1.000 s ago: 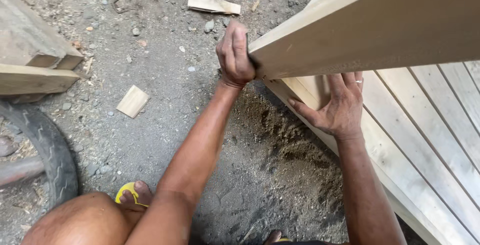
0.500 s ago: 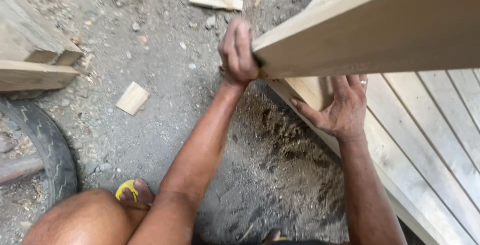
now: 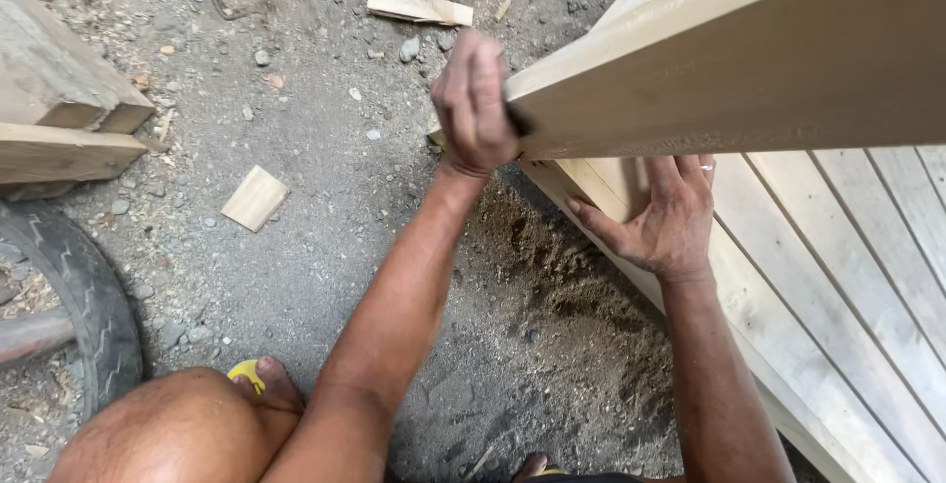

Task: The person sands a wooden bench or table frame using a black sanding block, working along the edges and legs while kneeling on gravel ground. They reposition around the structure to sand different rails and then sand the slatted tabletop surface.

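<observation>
A long pale wooden plank (image 3: 749,69) slants across the upper right, its near end raised off the ground. My left hand (image 3: 475,103) is closed around that end of the plank. My right hand (image 3: 658,217) lies flat with fingers spread against the pale wood just under the plank, a ring on one finger. Below it is a panel of joined pale boards (image 3: 847,276) running to the lower right.
The ground is dirt and gravel with sawdust (image 3: 562,266) by the panel. Small wood offcuts (image 3: 254,197) (image 3: 419,5) lie about. Stacked timber (image 3: 59,108) is at the left, above a black tyre (image 3: 84,306). My knee (image 3: 177,434) and a yellow sandal (image 3: 246,375) are below.
My left hand has shifted a little up with the plank's end. My right hand stays flat against the wood.
</observation>
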